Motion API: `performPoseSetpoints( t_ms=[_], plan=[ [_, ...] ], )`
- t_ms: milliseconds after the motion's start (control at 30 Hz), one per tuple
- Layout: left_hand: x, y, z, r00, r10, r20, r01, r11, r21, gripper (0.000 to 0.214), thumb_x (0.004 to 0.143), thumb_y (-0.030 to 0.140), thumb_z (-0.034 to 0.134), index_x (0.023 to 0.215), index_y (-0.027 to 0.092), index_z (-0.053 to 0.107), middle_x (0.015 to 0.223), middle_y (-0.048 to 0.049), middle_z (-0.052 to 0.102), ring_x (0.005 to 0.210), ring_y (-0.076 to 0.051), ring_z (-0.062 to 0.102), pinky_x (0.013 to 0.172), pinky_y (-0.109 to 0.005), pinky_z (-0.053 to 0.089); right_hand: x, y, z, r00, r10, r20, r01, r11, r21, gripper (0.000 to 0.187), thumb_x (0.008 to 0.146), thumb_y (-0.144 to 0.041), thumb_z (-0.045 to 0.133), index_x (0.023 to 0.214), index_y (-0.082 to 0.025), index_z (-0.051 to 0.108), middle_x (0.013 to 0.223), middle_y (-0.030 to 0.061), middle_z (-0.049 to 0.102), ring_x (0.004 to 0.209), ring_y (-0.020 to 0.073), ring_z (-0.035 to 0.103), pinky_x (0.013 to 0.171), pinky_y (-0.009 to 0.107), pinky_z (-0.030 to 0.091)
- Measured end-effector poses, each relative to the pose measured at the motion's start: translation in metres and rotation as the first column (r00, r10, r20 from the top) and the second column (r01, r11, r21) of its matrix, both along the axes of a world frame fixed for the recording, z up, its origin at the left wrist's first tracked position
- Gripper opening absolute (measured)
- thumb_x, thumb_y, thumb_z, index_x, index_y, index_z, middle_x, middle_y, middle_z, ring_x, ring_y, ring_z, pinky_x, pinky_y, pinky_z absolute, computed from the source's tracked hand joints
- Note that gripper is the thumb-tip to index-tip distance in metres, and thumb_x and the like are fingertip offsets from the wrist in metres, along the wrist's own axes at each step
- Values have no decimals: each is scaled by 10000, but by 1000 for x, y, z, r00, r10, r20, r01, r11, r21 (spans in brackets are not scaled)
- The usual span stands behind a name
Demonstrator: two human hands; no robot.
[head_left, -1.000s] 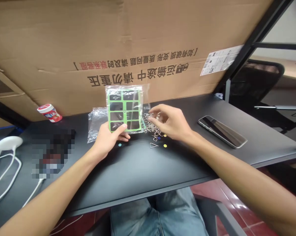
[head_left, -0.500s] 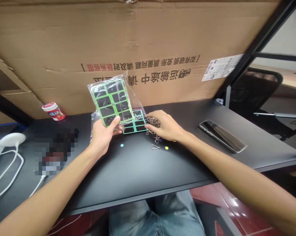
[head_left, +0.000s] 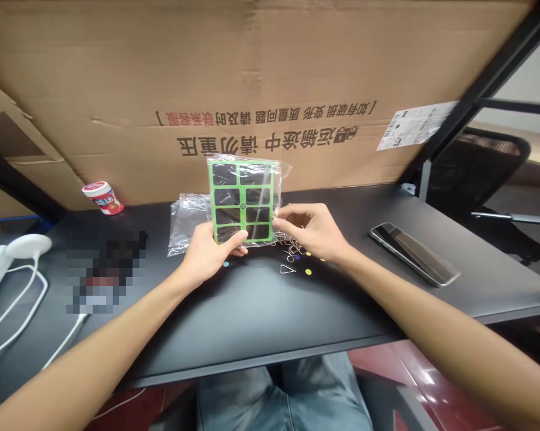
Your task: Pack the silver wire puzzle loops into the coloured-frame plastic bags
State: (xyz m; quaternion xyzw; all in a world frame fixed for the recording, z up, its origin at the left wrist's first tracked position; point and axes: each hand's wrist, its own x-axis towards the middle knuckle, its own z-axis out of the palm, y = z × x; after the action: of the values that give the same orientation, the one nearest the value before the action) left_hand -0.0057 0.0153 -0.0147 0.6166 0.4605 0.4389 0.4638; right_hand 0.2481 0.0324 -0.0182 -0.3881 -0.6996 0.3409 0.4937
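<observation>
My left hand (head_left: 211, 254) grips the lower edge of a clear plastic bag (head_left: 243, 200), which holds an upright green-framed card with black panels. The fingertips of my right hand (head_left: 308, 230) are at the bag's right edge, just above a tangled pile of metal wire puzzle pieces (head_left: 288, 242). I cannot tell whether they touch the bag. A single triangular wire piece (head_left: 287, 269) lies on the table in front of the pile.
A crumpled clear bag (head_left: 187, 215) lies behind my left hand on the black desk (head_left: 252, 305). A smartphone (head_left: 413, 254) lies to the right, and a gum bottle (head_left: 103, 198) stands at the back left. A large cardboard sheet (head_left: 252, 72) rises behind the desk.
My left hand has turned the bagged card from tilted to upright. My right hand has moved from the wire pile up to the bag's edge. The teal-framed card on the desk is no longer visible.
</observation>
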Motion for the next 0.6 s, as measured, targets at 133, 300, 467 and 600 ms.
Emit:
performPoseSetpoints(
  t_ms=[133, 300, 467, 600],
  plan=[
    [0, 1, -1, 998, -67, 8, 67, 998, 11, 477, 867, 585, 864, 966, 146, 707, 765, -61, 780, 682, -233, 804, 722, -392, 727, 3, 3, 6, 999, 34, -27, -35, 999, -32, 359, 852, -517, 879, 822, -193, 727, 790, 19, 712, 685, 156, 597, 658, 318, 491],
    [-15, 20, 9, 976, 176, 132, -183, 982, 46, 401, 894, 483, 830, 1056, 150, 677, 889, -77, 801, 678, -199, 783, 728, -400, 718, 39, 21, 19, 971, -161, -177, 160, 987, -21, 273, 886, -393, 833, 795, -213, 649, 623, -32, 579, 567, 117, 487, 568, 289, 395],
    [-49, 52, 16, 874, 465, 142, -479, 874, 88, 470, 729, 152, 781, 1141, 205, 561, 838, 30, 697, 621, -174, 737, 607, -345, 671, 83, 39, 19, 936, -340, -90, 327, 935, -135, 216, 800, -313, 881, 776, -185, 709, 600, -5, 585, 550, 118, 475, 542, 299, 351],
    [-77, 69, 9, 856, 517, 1, -508, 842, 181, 587, 772, 145, 711, 1307, 215, 480, 889, 36, 700, 554, -137, 695, 573, -313, 607, 85, 44, 9, 939, -345, -2, 338, 921, -193, 261, 771, -371, 897, 808, -155, 754, 625, 18, 630, 566, 123, 486, 552, 306, 362]
  ],
)
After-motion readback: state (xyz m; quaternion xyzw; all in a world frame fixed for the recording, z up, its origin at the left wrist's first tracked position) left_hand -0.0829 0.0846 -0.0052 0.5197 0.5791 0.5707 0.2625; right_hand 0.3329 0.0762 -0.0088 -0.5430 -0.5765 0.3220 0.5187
